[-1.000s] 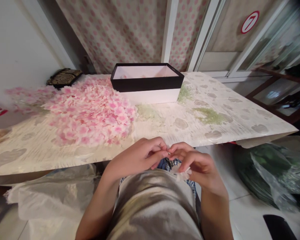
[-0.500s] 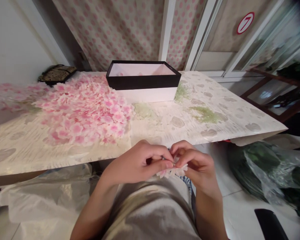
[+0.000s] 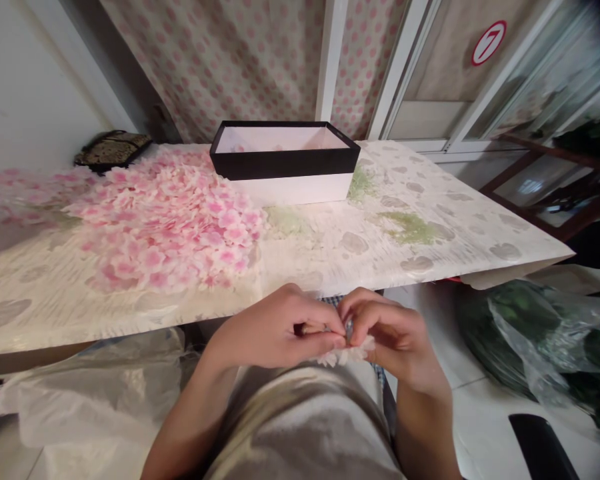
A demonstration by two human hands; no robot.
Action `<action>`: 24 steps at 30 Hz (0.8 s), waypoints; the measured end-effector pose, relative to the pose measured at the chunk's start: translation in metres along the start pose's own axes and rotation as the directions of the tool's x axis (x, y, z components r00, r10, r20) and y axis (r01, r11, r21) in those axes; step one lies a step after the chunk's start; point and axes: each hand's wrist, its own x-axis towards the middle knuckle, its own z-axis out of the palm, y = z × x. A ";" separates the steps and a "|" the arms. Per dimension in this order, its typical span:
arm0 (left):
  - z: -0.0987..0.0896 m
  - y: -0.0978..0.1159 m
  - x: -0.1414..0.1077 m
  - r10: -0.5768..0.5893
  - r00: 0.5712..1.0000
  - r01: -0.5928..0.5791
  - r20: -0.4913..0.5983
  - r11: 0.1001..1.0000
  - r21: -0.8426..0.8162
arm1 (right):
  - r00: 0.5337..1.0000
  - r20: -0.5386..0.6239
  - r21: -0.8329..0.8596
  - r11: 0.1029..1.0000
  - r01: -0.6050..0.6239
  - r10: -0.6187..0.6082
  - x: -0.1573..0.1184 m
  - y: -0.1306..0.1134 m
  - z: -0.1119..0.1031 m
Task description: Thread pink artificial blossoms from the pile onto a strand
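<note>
Both hands meet over my lap, just below the table's front edge. My left hand (image 3: 290, 330) is closed in a pinch on pale flower petals (image 3: 345, 353), which hang below the fingertips. From the right, my right hand (image 3: 387, 327) pinches at the same petals, its fingertips nearly touching those of the left. The small part between the fingertips is too hidden to make out. A large heap of pink and white petals (image 3: 170, 220) lies on the table, beyond my left hand.
A black and white open box (image 3: 290, 163) stands at the back of the patterned tablecloth (image 3: 320, 260). Green bits (image 3: 410, 228) lie right of it. A dark patterned pouch (image 3: 113, 148) sits back left. Plastic-wrapped greenery (image 3: 525, 340) is on the floor at right.
The fingertips of both hands have shifted slightly and the petals between them have turned a little lower. The view has moved slightly.
</note>
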 end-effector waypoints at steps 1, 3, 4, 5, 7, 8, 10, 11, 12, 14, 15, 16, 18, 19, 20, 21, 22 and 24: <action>0.000 0.000 0.001 -0.003 1.000 0.004 0.016 1.000 -0.007 | 1.000 0.006 -0.004 1.000 -0.008 0.008 0.000 0.000 0.000; 0.000 0.001 0.001 -0.008 0.999 0.009 0.033 1.000 -0.020 | 1.000 0.007 -0.010 1.000 -0.017 0.017 0.001 -0.001 0.001; 0.000 0.002 0.001 -0.009 0.999 0.010 0.038 1.000 -0.024 | 1.000 0.008 -0.007 1.000 -0.021 0.021 0.002 0.000 0.001; 0.000 0.003 0.001 -0.007 0.999 0.008 0.042 1.000 -0.028 | 1.000 0.013 0.003 1.000 -0.026 0.026 0.002 0.000 0.001; 0.000 0.005 0.001 0.009 0.998 -0.007 0.057 0.999 -0.035 | 0.998 0.042 0.029 0.999 -0.038 0.037 0.002 0.001 0.001; -0.001 0.006 0.001 0.021 0.998 -0.019 0.066 0.999 -0.038 | 0.997 0.060 0.038 0.998 -0.045 0.043 0.002 0.001 0.001; 0.000 0.007 0.001 0.035 0.995 -0.032 0.089 0.999 -0.035 | 0.995 0.080 0.044 0.997 -0.064 0.060 0.002 0.001 0.000; 0.000 0.008 0.002 0.034 0.994 -0.031 0.103 0.999 -0.032 | 0.994 0.085 0.046 0.996 -0.074 0.070 0.002 0.001 -0.001; 0.001 0.008 0.002 0.033 0.992 -0.029 0.120 0.999 -0.036 | 0.993 0.092 0.049 0.995 -0.083 0.079 0.002 0.000 -0.002; 0.002 0.008 0.003 0.049 0.986 -0.038 0.157 0.997 -0.073 | 0.988 0.128 0.067 0.993 -0.095 0.086 0.002 -0.003 -0.002; 0.003 0.009 0.004 0.062 0.983 -0.046 0.175 0.994 -0.096 | 0.985 0.152 0.073 0.993 -0.098 0.086 0.002 -0.005 -0.003; 0.003 0.009 0.004 0.074 0.979 -0.053 0.188 0.992 -0.112 | 0.981 0.173 0.072 0.992 -0.102 0.089 0.002 -0.007 -0.003; 0.004 0.008 0.004 0.072 0.976 -0.051 0.203 0.993 -0.109 | 0.975 0.195 0.048 0.991 -0.121 0.110 0.003 -0.010 -0.003; 0.005 0.008 0.005 0.057 0.977 -0.038 0.204 0.995 -0.094 | 0.972 0.195 0.029 0.990 -0.135 0.127 0.004 -0.012 -0.003; 0.006 0.008 0.005 0.041 0.978 -0.024 0.206 0.996 -0.085 | 0.970 0.196 0.014 0.989 -0.148 0.143 0.004 -0.013 -0.004; 0.007 0.008 0.005 0.034 0.978 -0.016 0.206 0.996 -0.087 | 0.967 0.201 0.006 0.987 -0.160 0.156 0.005 -0.014 -0.004; 0.008 0.008 0.005 0.037 0.977 -0.017 0.211 0.995 -0.097 | 0.964 0.210 0.004 0.986 -0.168 0.164 0.005 -0.014 -0.003; 0.009 0.009 0.005 0.061 0.974 -0.036 0.219 0.993 -0.114 | 0.963 0.220 0.005 0.987 -0.160 0.155 0.004 -0.013 -0.003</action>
